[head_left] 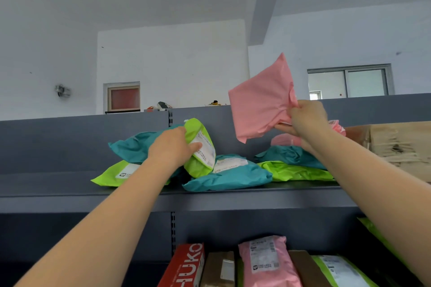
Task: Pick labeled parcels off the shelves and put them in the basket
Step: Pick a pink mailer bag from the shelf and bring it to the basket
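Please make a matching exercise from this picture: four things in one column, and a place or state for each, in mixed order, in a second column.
1. left hand
2. right hand
3. red box
4. cardboard box

a. stands under the top shelf
b. holds a pink parcel in the air
c. sits at the right end of the top shelf
d. grips a labelled green parcel

Pairs: 1-d, 2-b, 3-a, 4-c

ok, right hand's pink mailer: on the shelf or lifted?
Lifted: the right hand grips the pink mailer by its edge, clear above the shelf.
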A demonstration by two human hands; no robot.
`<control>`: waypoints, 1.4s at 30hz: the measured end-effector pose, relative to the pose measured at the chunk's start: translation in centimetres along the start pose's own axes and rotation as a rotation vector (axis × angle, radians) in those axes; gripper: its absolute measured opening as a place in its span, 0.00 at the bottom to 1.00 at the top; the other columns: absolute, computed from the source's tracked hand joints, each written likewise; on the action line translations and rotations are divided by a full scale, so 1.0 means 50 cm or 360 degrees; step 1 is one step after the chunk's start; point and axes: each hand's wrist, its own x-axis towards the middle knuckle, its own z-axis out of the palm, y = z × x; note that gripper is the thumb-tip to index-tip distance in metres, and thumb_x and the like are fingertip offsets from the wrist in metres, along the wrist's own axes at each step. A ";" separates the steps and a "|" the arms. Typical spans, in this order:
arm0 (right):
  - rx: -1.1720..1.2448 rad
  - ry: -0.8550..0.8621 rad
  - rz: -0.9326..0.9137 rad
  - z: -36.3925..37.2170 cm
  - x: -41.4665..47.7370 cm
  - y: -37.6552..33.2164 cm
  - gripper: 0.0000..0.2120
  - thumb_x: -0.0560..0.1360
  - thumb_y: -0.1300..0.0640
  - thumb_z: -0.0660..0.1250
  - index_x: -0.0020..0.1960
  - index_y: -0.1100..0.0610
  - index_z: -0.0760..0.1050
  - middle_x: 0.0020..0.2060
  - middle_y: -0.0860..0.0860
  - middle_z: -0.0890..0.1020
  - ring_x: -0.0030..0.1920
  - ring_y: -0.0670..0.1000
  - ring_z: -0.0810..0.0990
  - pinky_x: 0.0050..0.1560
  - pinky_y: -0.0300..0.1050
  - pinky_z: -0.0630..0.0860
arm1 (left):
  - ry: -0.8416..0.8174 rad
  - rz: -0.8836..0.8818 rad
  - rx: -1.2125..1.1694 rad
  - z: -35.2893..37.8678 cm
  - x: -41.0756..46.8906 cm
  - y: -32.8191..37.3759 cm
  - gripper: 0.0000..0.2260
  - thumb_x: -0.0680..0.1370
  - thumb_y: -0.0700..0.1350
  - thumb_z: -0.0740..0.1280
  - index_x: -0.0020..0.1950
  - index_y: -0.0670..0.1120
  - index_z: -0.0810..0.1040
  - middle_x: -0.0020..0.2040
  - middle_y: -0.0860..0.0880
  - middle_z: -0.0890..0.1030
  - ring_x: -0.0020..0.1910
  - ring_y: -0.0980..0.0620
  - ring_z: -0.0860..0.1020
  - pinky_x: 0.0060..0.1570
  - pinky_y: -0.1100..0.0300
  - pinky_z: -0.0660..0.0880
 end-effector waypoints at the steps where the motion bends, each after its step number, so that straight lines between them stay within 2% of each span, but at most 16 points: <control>1: -0.0013 -0.0012 -0.0063 0.001 -0.003 0.003 0.16 0.77 0.72 0.52 0.40 0.60 0.75 0.46 0.60 0.80 0.42 0.58 0.82 0.33 0.44 0.82 | 0.0004 -0.0002 -0.0004 -0.001 -0.004 0.000 0.25 0.76 0.61 0.63 0.66 0.46 0.68 0.59 0.45 0.78 0.58 0.43 0.75 0.50 0.51 0.73; 4: -0.0139 0.0029 -0.0266 0.010 -0.001 0.008 0.16 0.75 0.72 0.52 0.39 0.63 0.77 0.48 0.62 0.80 0.45 0.60 0.83 0.40 0.47 0.83 | 0.0116 0.0004 0.0044 -0.014 -0.015 0.002 0.29 0.76 0.64 0.59 0.72 0.49 0.62 0.63 0.44 0.75 0.63 0.40 0.70 0.55 0.47 0.71; 6: -0.0375 0.0146 -0.0539 0.019 -0.002 0.009 0.15 0.73 0.70 0.52 0.43 0.66 0.77 0.43 0.63 0.80 0.45 0.61 0.82 0.44 0.51 0.81 | 0.0371 0.0078 -0.0009 -0.032 -0.024 0.011 0.29 0.78 0.63 0.56 0.71 0.45 0.65 0.65 0.43 0.74 0.64 0.38 0.67 0.59 0.47 0.67; 8: -0.0749 0.0241 -0.0936 0.029 -0.022 0.008 0.15 0.73 0.70 0.53 0.45 0.65 0.78 0.37 0.61 0.78 0.42 0.62 0.77 0.42 0.49 0.73 | 0.0457 0.0075 -0.0543 -0.057 -0.033 0.027 0.27 0.79 0.63 0.52 0.61 0.43 0.73 0.59 0.42 0.78 0.60 0.41 0.72 0.57 0.51 0.67; 9: -0.0896 0.0231 -0.1129 0.036 -0.037 0.009 0.16 0.73 0.70 0.54 0.49 0.62 0.79 0.38 0.61 0.79 0.43 0.62 0.76 0.41 0.48 0.68 | 0.0286 -0.0012 -0.1023 -0.071 -0.042 0.041 0.27 0.79 0.64 0.50 0.54 0.44 0.74 0.53 0.42 0.80 0.55 0.44 0.75 0.53 0.54 0.68; 11: -0.1102 0.0074 -0.1465 0.050 -0.060 0.021 0.20 0.73 0.71 0.56 0.59 0.58 0.79 0.53 0.61 0.82 0.51 0.61 0.79 0.51 0.47 0.71 | -0.0276 -0.0261 -0.1989 -0.093 -0.055 0.067 0.29 0.76 0.68 0.49 0.51 0.45 0.73 0.48 0.43 0.82 0.49 0.46 0.80 0.49 0.56 0.74; 14: -0.1473 -0.0362 -0.1711 0.061 -0.056 0.065 0.22 0.71 0.74 0.61 0.60 0.58 0.78 0.66 0.58 0.74 0.56 0.64 0.79 0.56 0.58 0.76 | -0.0585 -0.0434 -0.2585 -0.100 -0.065 0.071 0.22 0.77 0.62 0.60 0.56 0.44 0.74 0.51 0.41 0.82 0.48 0.44 0.82 0.46 0.51 0.79; 16: -0.1597 -0.0452 -0.1692 0.054 -0.053 0.082 0.22 0.69 0.75 0.64 0.58 0.58 0.80 0.66 0.58 0.74 0.54 0.65 0.80 0.52 0.58 0.78 | -0.0537 -0.0408 -0.2601 -0.097 -0.074 0.064 0.09 0.79 0.46 0.64 0.56 0.43 0.75 0.50 0.43 0.81 0.47 0.46 0.81 0.44 0.51 0.80; 19: -0.1508 -0.0450 -0.1804 0.044 -0.062 0.082 0.24 0.67 0.76 0.64 0.59 0.58 0.80 0.65 0.58 0.75 0.56 0.62 0.80 0.53 0.54 0.76 | -0.0415 -0.0269 -0.2438 -0.079 -0.073 0.050 0.12 0.79 0.34 0.61 0.60 0.44 0.74 0.50 0.47 0.82 0.46 0.51 0.81 0.42 0.55 0.80; 22: -0.1428 -0.0484 -0.1543 0.038 -0.070 0.074 0.28 0.72 0.71 0.60 0.70 0.55 0.69 0.72 0.51 0.66 0.70 0.53 0.68 0.67 0.43 0.64 | -0.0215 -0.0165 -0.2340 -0.072 -0.072 0.045 0.15 0.79 0.32 0.60 0.61 0.48 0.73 0.50 0.51 0.82 0.46 0.53 0.81 0.43 0.58 0.78; 24: -0.1372 -0.0498 -0.1396 0.035 -0.072 0.071 0.28 0.74 0.66 0.63 0.73 0.54 0.64 0.73 0.50 0.65 0.71 0.50 0.65 0.67 0.36 0.57 | -0.0091 -0.0165 -0.2284 -0.069 -0.069 0.041 0.16 0.78 0.31 0.61 0.62 0.48 0.72 0.52 0.51 0.81 0.48 0.53 0.81 0.46 0.57 0.77; 28: -0.1339 -0.0590 -0.1170 0.021 -0.084 0.056 0.23 0.72 0.50 0.70 0.66 0.51 0.71 0.64 0.48 0.73 0.64 0.47 0.71 0.63 0.39 0.64 | 0.0133 -0.0214 -0.2116 -0.059 -0.056 0.029 0.18 0.78 0.31 0.62 0.64 0.46 0.71 0.59 0.48 0.79 0.55 0.49 0.79 0.56 0.51 0.77; 31: -0.1579 -0.0986 -0.0937 0.006 -0.102 0.044 0.21 0.64 0.41 0.74 0.54 0.46 0.77 0.55 0.44 0.77 0.57 0.44 0.75 0.60 0.41 0.71 | 0.0320 -0.0279 -0.2080 -0.055 -0.047 0.022 0.20 0.77 0.31 0.62 0.67 0.46 0.69 0.62 0.49 0.78 0.57 0.49 0.78 0.59 0.48 0.75; 34: -0.2046 -0.1261 -0.0858 0.005 -0.109 0.051 0.26 0.65 0.45 0.75 0.61 0.48 0.76 0.57 0.43 0.77 0.58 0.45 0.75 0.61 0.44 0.71 | 0.0386 -0.0322 -0.2054 -0.052 -0.045 0.020 0.21 0.75 0.31 0.62 0.66 0.47 0.69 0.61 0.50 0.78 0.57 0.50 0.78 0.58 0.48 0.76; 37: -0.2163 -0.1122 -0.1076 0.011 -0.102 0.060 0.13 0.72 0.56 0.67 0.56 0.50 0.79 0.54 0.46 0.82 0.54 0.50 0.78 0.57 0.47 0.74 | 0.0382 -0.0357 -0.1981 -0.045 -0.049 0.021 0.20 0.74 0.32 0.63 0.64 0.44 0.69 0.59 0.49 0.78 0.56 0.49 0.78 0.57 0.48 0.76; 42: -0.2206 -0.0904 -0.1050 0.023 -0.088 0.066 0.10 0.75 0.59 0.61 0.50 0.49 0.79 0.51 0.50 0.81 0.51 0.55 0.78 0.50 0.47 0.75 | 0.0441 -0.0215 -0.1666 -0.041 -0.070 0.029 0.15 0.76 0.33 0.62 0.59 0.46 0.65 0.60 0.48 0.75 0.56 0.48 0.76 0.58 0.51 0.74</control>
